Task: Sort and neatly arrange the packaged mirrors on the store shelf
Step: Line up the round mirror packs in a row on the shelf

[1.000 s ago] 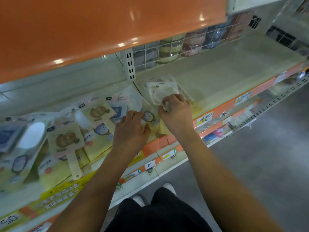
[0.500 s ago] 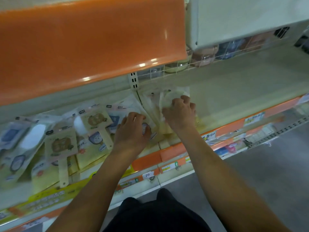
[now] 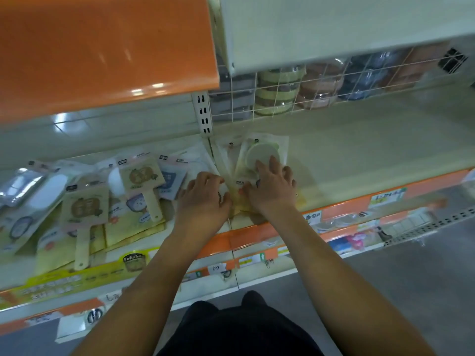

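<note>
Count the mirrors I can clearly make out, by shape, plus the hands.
Mirrors with a handle: 2
Round mirror: 1
Hands: 2, left hand and right hand
Total: 5
The other packets overlap too much to count.

Right of the slotted upright post [image 3: 204, 113], the cream shelf board [image 3: 359, 150] lies bare from the small pile of packaged mirrors [image 3: 259, 155] outward, giving open passage. Left of the post, overlapping mirror packs [image 3: 102, 201] crowd the board. Behind and right of the post a wire grid [image 3: 295, 93] closes the back, and the orange shelf [image 3: 102, 47] overhangs above.
</note>
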